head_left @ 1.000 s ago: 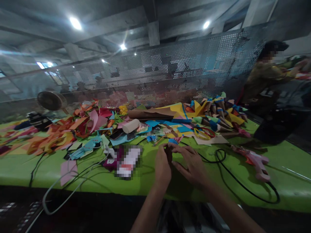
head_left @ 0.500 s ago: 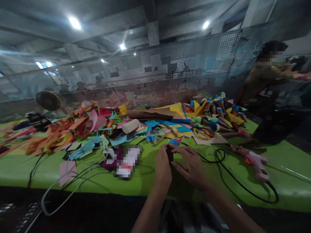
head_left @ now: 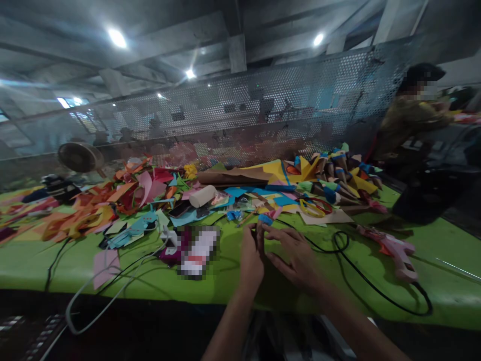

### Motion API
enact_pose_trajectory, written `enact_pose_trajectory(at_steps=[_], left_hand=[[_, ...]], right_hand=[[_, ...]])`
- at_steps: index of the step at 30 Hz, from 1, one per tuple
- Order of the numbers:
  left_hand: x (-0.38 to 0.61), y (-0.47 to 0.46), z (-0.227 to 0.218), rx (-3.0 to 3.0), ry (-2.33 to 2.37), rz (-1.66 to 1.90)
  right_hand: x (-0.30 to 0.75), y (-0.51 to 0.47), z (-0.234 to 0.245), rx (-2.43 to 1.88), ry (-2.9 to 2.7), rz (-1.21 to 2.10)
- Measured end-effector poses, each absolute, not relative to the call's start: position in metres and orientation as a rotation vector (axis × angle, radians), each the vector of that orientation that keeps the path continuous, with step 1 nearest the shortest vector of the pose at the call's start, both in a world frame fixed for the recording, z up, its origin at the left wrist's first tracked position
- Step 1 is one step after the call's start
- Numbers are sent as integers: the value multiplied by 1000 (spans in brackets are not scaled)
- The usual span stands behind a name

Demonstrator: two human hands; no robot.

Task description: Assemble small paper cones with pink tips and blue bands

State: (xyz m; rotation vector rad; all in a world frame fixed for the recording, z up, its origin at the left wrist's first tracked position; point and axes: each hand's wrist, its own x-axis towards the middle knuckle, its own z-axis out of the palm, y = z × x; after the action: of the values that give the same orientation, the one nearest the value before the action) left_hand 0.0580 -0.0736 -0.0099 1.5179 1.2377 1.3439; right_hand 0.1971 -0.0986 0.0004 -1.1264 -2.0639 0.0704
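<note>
My left hand [head_left: 251,260] is closed around the side of a small brown paper cone [head_left: 260,236] held just above the green table top. The cone stands nearly upright, with a blue band at its top and a pink tip poking out to the right. My right hand [head_left: 295,254] pinches the same cone from the right, fingertips and thumb against it. The cone's lower end is hidden by my hands. Just behind it lies a crumpled blue scrap [head_left: 235,215]. Scissors with yellow and red handles [head_left: 314,206] lie farther back.
A pink glue gun [head_left: 400,255] rests at right, its black cord [head_left: 361,271] looping across the green table [head_left: 143,276]. A phone [head_left: 199,252] and a charger [head_left: 171,239] are at left. Coloured paper [head_left: 82,205], similar cones [head_left: 340,175] and a fan [head_left: 78,157] stand behind. A person [head_left: 409,115] is at far right.
The cone has risen and tilted slightly left between my hands, so more of its brown side and blue band shows. My hands have barely shifted.
</note>
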Motion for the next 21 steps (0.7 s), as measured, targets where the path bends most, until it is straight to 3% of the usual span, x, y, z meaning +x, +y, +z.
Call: enact_pose_trajectory(at_steps=[21], left_hand=[[59, -74, -11, 1605, 1256, 1360]], right_hand=[[196, -96, -1, -1180, -2058, 17]])
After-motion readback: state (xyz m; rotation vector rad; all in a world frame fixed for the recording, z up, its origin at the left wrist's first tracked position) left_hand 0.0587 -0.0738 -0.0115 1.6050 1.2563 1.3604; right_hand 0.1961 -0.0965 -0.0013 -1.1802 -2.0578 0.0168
